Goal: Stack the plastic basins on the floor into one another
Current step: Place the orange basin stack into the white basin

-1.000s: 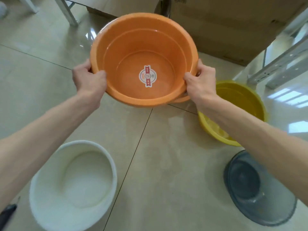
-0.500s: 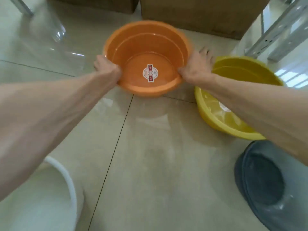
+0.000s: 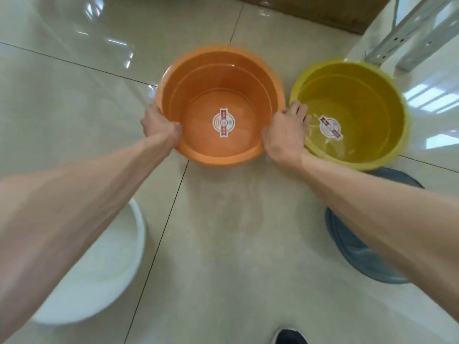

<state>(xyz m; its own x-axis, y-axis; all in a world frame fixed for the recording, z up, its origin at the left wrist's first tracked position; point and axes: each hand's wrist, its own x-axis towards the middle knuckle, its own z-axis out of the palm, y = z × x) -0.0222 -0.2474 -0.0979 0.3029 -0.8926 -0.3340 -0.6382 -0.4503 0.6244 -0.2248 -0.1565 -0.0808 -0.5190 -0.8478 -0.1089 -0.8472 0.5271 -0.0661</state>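
Observation:
An orange basin with a round sticker on its bottom is low over the tiled floor at centre. My left hand grips its left rim and my right hand grips its right rim. Whether it touches the floor I cannot tell. A yellow basin with a similar sticker stands right beside it on the right, close to my right hand. A white basin sits at the lower left, partly hidden by my left forearm. A grey basin lies at the lower right, mostly behind my right forearm.
A cardboard box stands against the far edge of the floor. A grey metal shelf frame rises at the upper right behind the yellow basin. The toe of a dark shoe shows at the bottom edge.
Both hands have carried the orange basin down from in front of the box to floor level beside the yellow basin. The view has tilted further downward.

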